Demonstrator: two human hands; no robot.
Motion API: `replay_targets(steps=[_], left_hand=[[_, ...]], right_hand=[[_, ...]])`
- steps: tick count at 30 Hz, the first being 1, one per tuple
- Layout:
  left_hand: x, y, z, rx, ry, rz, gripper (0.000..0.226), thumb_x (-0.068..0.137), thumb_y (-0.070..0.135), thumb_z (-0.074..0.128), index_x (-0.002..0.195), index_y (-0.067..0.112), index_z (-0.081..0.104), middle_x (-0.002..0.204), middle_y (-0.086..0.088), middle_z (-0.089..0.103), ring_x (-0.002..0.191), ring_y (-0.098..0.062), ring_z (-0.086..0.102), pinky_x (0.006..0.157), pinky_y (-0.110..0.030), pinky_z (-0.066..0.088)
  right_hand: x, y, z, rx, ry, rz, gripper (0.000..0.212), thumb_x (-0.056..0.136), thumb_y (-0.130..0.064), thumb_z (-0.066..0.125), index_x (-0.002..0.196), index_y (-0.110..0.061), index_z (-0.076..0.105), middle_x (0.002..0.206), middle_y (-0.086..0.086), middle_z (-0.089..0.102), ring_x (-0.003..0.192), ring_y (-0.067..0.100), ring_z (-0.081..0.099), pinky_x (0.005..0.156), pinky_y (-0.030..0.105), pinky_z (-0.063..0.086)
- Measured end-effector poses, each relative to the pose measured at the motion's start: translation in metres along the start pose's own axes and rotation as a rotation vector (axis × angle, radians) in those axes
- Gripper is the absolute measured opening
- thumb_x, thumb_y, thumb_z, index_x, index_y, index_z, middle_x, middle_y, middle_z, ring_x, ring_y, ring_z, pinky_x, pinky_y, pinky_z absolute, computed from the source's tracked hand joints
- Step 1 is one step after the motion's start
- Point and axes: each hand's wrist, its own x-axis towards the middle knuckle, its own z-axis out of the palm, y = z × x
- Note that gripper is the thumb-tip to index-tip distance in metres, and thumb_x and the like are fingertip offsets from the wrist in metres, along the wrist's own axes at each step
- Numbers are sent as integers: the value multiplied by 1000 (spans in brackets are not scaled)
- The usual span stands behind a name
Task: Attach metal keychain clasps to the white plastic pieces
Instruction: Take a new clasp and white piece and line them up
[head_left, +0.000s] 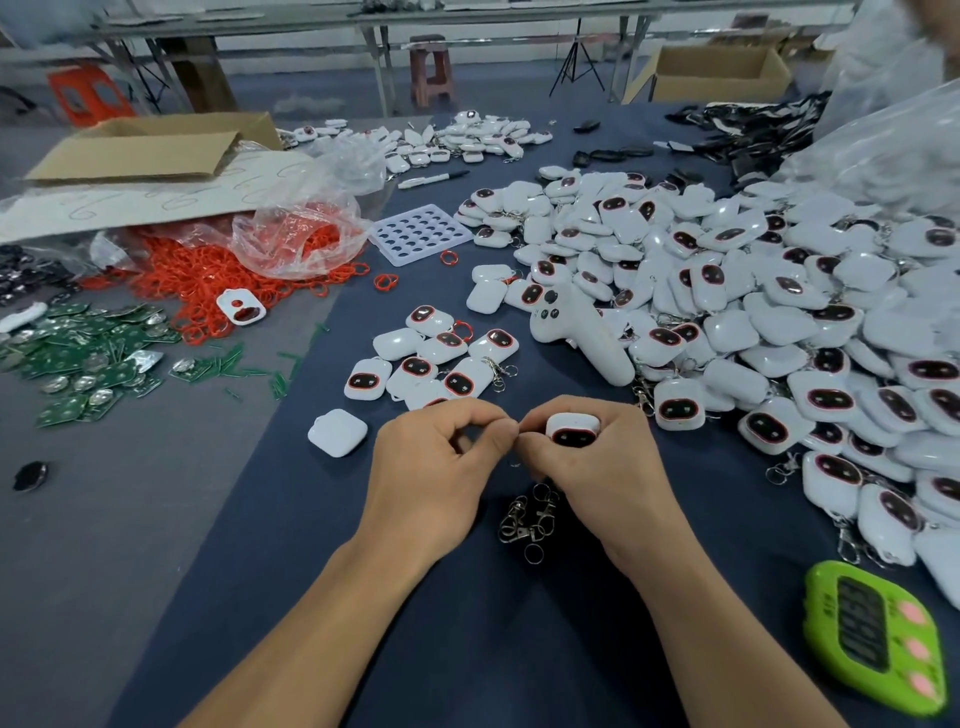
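White plastic piece (571, 428) sat gripped in the right hand (587, 467), fingers curled round it, dark window facing up. The left hand (431, 457) met it at its left edge, thumb and forefinger pinched tight; what they pinched was too small to tell. Metal clasps (530, 519) lay piled just below both hands. More white pieces (779, 322) were heaped beyond the right hand.

I count one green timer (878, 639), one marker pen (434, 180), one perforated tray (421, 234), two cardboard boxes (156, 148) (719, 70), two stools (85, 96) (430, 70) (white plastic pieces (753, 322), keychain clasps (530, 519): too many to count).
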Motion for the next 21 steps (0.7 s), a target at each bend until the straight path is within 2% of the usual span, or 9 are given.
replay_targets(steps=[2, 3, 4, 7, 9, 11, 14, 18, 21], left_hand=[[-1, 2, 0, -1, 0, 0, 14, 78, 56, 62, 80, 49, 74, 58, 11, 60, 51, -2, 47, 51, -12, 38], [-1, 4, 0, 4, -3, 2, 8, 80, 50, 66, 82, 50, 74, 58, 13, 60, 51, -2, 47, 51, -11, 37], [-1, 5, 0, 0, -5, 19, 12, 83, 40, 71, 83, 52, 74, 60, 16, 61, 51, -2, 48, 52, -10, 37], [-3, 5, -1, -15, -51, 111, 55, 85, 7, 77, 96, 61, 73, 81, 26, 70, 58, -1, 52, 57, -8, 41], [-3, 7, -2, -14, -68, 164, 62, 83, 1, 78, 101, 60, 73, 93, 28, 73, 64, -6, 58, 61, -9, 44], [-2, 7, -2, -1, -55, 179, 59, 81, 2, 80, 100, 57, 74, 94, 27, 73, 66, -7, 58, 62, -8, 43], [-2, 6, -2, 52, -17, 153, 52, 79, 11, 83, 96, 59, 73, 80, 21, 70, 61, -4, 53, 59, -7, 40], [0, 4, -1, 37, 3, 92, 28, 73, 36, 77, 84, 60, 71, 67, 13, 63, 56, -2, 52, 55, -11, 42], [0, 4, 0, 29, 14, 53, 15, 72, 40, 75, 80, 53, 73, 65, 13, 64, 53, -1, 50, 53, -12, 43]], right_hand=[[0, 1, 1, 20, 3, 6, 3, 74, -19, 79, 77, -22, 79, 65, 2, 70, 58, 12, 60, 59, 30, 50], [0, 1, 2, 36, 15, 8, 5, 71, -22, 78, 76, -21, 79, 64, 3, 69, 57, 13, 59, 58, 31, 49], [1, 1, 2, 60, 29, 12, 8, 69, -24, 76, 75, -20, 79, 63, 5, 68, 56, 13, 57, 57, 32, 48], [1, 2, 1, 117, 39, 16, 8, 68, -23, 75, 74, -19, 79, 62, 7, 67, 55, 14, 56, 56, 31, 48], [2, 2, 0, 133, 32, 8, 5, 70, -22, 75, 73, -19, 79, 61, 6, 66, 54, 13, 56, 55, 29, 48], [2, 3, -1, 131, 29, 0, 3, 72, -19, 76, 72, -19, 79, 59, 3, 65, 53, 12, 55, 53, 26, 47], [2, 3, 0, 117, 20, 6, 4, 73, -20, 75, 72, -20, 78, 58, 0, 66, 53, 12, 56, 52, 25, 46], [3, 2, -1, 128, 12, 24, 6, 71, -25, 75, 73, -19, 78, 63, 7, 68, 55, 14, 59, 56, 27, 47], [1, -1, -2, 151, -2, 14, 15, 74, -32, 77, 69, -17, 75, 60, 7, 65, 54, 14, 56, 54, 27, 45]])
